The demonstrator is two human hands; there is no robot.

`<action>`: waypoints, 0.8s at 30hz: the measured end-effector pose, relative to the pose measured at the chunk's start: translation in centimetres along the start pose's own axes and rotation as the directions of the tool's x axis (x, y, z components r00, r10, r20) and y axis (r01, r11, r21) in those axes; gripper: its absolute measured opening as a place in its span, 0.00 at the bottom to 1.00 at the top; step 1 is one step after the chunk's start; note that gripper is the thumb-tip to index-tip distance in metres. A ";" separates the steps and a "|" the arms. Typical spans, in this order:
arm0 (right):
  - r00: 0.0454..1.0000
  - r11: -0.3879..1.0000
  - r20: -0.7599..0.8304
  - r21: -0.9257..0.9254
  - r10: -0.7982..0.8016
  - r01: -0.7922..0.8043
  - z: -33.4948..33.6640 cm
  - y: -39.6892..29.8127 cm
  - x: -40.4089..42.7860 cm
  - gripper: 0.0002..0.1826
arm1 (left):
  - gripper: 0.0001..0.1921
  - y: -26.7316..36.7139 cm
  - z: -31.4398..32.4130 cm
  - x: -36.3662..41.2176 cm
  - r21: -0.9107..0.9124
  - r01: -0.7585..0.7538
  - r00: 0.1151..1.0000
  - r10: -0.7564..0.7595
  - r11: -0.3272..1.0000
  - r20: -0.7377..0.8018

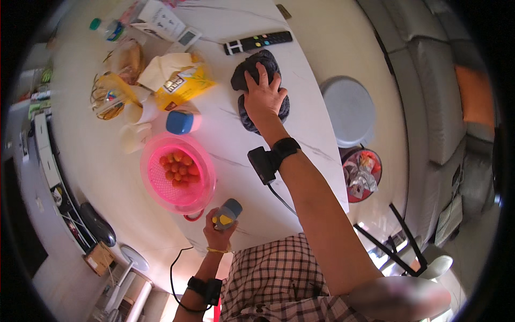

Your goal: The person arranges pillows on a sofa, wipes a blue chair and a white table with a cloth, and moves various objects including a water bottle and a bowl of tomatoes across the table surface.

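Note:
My left hand is wrapped around a small bottle with a blue-grey top and a yellow pattern, near the front edge of the marble-patterned table. Farther up the table, my right hand lies over a bunched dark grey cloth. Its fingers are spread and bent onto the folds, and the palm hides the cloth's middle. To the left stands a pink colander basket with small orange-red fruits inside. Just behind it is a blue-lidded container.
Beyond the cloth lies a black remote control. A yellow tissue pack, a white cup and a plastic bottle crowd the table's far left. A round grey stool and a filled waste bin stand off the right edge.

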State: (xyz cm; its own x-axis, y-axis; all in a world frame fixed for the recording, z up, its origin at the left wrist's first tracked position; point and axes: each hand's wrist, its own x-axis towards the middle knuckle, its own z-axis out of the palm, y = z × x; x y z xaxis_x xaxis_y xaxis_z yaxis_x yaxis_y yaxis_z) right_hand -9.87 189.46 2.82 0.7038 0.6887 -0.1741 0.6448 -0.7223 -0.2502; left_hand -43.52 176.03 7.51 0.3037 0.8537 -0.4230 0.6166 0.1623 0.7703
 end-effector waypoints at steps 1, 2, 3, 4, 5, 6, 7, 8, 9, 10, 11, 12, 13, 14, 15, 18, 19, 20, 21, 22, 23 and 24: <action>0.999 0.999 -0.027 0.009 0.034 -0.034 0.0 1.0 -0.6 0.28 | 0.36 0.1 0.1 0.1 0.005 -0.002 1.000 0.002 1.000 0.021; 0.996 0.998 -0.055 0.019 0.069 -0.068 0.1 2.2 -1.3 0.28 | 0.36 0.0 0.1 0.2 0.016 -0.016 0.999 0.015 1.000 0.043; 0.992 0.995 -0.079 0.031 0.096 -0.094 0.2 3.0 -2.2 0.27 | 0.35 -0.3 0.1 0.3 0.028 -0.026 0.998 0.024 0.999 0.057; 0.983 0.988 -0.115 0.077 0.142 -0.133 0.2 4.1 -3.7 0.28 | 0.35 -0.4 0.1 0.4 0.040 -0.037 0.997 0.034 0.999 0.071; 0.976 0.979 -0.100 0.083 0.194 -0.186 0.1 5.3 -5.5 0.29 | 0.35 -0.5 0.1 0.3 0.029 -0.032 0.996 0.029 0.999 0.083; 0.965 0.970 -0.108 0.070 0.240 -0.234 -0.5 6.8 -7.5 0.30 | 0.35 -0.2 0.2 0.4 0.011 -0.031 0.994 0.030 0.999 0.105; 0.954 0.961 -0.115 0.063 0.276 -0.270 -0.6 8.1 -9.5 0.30 | 0.35 -0.1 0.3 0.5 -0.005 -0.030 0.993 0.030 1.000 0.115; 0.945 0.956 -0.144 0.049 0.293 -0.289 -0.8 9.9 -11.6 0.31 | 0.35 0.0 0.5 0.6 -0.019 -0.073 0.990 0.075 0.997 0.118; 0.937 0.953 -0.176 0.041 0.302 -0.300 -0.6 11.6 -13.6 0.32 | 0.35 0.0 0.6 0.6 -0.014 -0.079 0.988 0.080 0.997 0.134; 0.936 0.954 -0.188 0.007 0.297 -0.301 -0.9 13.5 -15.6 0.33 | 0.35 0.1 0.7 0.6 -0.012 -0.086 0.985 0.086 0.996 0.148; 0.935 0.952 -0.198 -0.025 0.295 -0.305 -1.0 15.2 -17.4 0.34 | 0.35 0.1 0.7 0.7 -0.006 -0.091 0.982 0.091 0.996 0.164; 0.934 0.947 -0.181 -0.033 0.308 -0.319 -0.9 16.8 -19.0 0.35 | 0.35 0.0 0.7 0.7 -0.002 -0.102 0.982 0.101 0.995 0.159; 0.933 0.942 -0.163 -0.042 0.321 -0.332 -0.8 18.4 -20.1 0.36 | 0.35 0.0 0.9 0.7 0.001 -0.111 0.982 0.109 0.994 0.154; 0.940 0.953 -0.194 -0.060 0.281 -0.297 -1.0 19.7 -21.0 0.36 | 0.35 -0.2 0.9 0.3 0.006 -0.111 0.982 0.108 0.994 0.154; 0.944 0.961 -0.224 -0.082 0.242 -0.265 -1.3 21.1 -21.9 0.36 | 0.35 -0.1 1.2 0.2 0.012 -0.125 0.980 0.122 0.992 0.157; 0.925 0.970 -0.342 -0.116 0.163 -0.214 -0.7 26.7 -24.5 0.34 | 0.35 0.5 2.5 0.3 0.040 -0.163 0.980 0.157 0.986 0.124; 0.923 0.971 -0.356 -0.124 0.149 -0.205 -0.5 28.7 -25.2 0.33 | 0.34 0.6 3.0 0.3 0.057 -0.175 0.981 0.169 0.983 0.095; 0.926 0.965 -0.350 -0.163 0.140 -0.208 -1.1 30.8 -26.0 0.32 | 0.34 0.8 3.5 0.2 0.068 -0.181 0.982 0.176 0.981 0.075; 0.928 0.958 -0.348 -0.195 0.131 -0.208 -1.5 32.8 -26.7 0.31 | 0.34 0.6 3.9 0.2 0.049 -0.175 0.983 0.171 0.983 0.069; 0.935 0.960 -0.327 -0.186 0.141 -0.209 -2.0 35.0 -27.5 0.30 | 0.34 0.5 4.5 0.5 0.025 -0.176 0.983 0.174 0.984 0.062; 0.940 0.962 -0.307 -0.174 0.149 -0.209 -2.3 36.5 -28.2 0.29 | 0.34 0.5 4.8 0.6 0.003 -0.180 0.982 0.179 0.984 0.050; 0.934 0.966 -0.323 -0.149 0.152 -0.209 -3.3 36.8 -28.4 0.29 | 0.34 0.7 5.1 0.7 0.024 -0.194 0.980 0.193 0.981 0.049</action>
State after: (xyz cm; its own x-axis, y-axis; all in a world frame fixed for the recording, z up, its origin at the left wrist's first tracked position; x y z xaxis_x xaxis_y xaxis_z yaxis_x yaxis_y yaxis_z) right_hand -5.15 143.12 1.71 0.8518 0.5128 0.1067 0.5206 -0.8515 -0.0634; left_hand -39.19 174.22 5.32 0.4518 0.8439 -0.2894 0.5634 -0.0184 0.8260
